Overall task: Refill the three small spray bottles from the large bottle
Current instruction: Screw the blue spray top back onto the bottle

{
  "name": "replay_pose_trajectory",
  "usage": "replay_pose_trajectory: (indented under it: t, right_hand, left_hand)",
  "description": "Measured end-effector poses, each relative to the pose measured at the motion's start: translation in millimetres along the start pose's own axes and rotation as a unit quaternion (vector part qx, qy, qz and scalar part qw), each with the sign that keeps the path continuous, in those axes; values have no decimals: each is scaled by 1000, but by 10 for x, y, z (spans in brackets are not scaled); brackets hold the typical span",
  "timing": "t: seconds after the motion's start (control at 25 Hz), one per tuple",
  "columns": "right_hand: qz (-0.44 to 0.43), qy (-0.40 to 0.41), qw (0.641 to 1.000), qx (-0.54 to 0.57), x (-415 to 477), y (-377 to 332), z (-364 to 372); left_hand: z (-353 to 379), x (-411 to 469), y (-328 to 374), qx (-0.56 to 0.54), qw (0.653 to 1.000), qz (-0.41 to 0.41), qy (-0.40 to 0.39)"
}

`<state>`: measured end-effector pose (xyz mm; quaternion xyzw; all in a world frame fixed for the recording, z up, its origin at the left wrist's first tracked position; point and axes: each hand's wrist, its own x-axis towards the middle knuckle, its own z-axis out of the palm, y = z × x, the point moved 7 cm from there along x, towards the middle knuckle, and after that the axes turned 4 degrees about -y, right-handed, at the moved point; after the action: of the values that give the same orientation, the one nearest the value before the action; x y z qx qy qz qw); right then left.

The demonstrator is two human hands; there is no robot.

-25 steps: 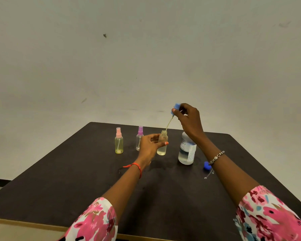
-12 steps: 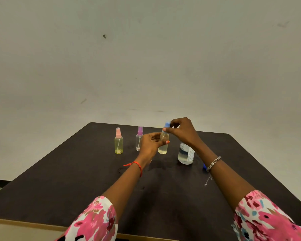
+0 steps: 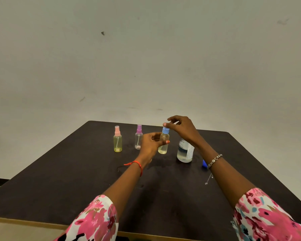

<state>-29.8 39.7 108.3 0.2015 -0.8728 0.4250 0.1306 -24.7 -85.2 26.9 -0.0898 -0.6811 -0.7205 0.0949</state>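
Four bottles stood far on the dark tabletop (image 3: 76, 180): large bottle (image 3: 184, 153) rightmost, then blue-capped bottle (image 3: 163, 142), purple-capped bottle (image 3: 138, 137), pink-capped bottle (image 3: 117, 140). Left hand (image 3: 150, 145) fingers wrapped the blue-capped bottle; right hand (image 3: 182, 128) fingers pinched its cap.

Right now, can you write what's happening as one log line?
left hand: holds blue-top spray bottle | right hand: fingers on blue spray top | large bottle: uncapped, upright on table

Clear, glossy plastic is seen in the small spray bottles (image 3: 117, 142) and large bottle (image 3: 184, 153); the dark counter (image 3: 76, 180) looks matt.
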Motion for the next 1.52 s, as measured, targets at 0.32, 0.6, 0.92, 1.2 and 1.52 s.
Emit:
replay_pose_trajectory:
  t: [0.32,0.6,0.92,1.2,1.52]
  right_hand:
    - [12,-36,999,30,-28,40,62]
    - [-8,-35,997,68,-43,16,59]
    - [3,-75,996,41,-38,17,84]
    - [31,-58,998,18,-31,46,117]
    - [22,-39,997,65,-50,74,113]
  left_hand:
    - [20,-31,17,-10,1000,9,-8]
    - [19,-35,29,-15,1000,3,-4]
    - [-2,-37,22,-4,1000,2,-5]
    - [1,-43,34,1,1000,6,-7]
    - [16,-38,51,-5,1000,12,-16]
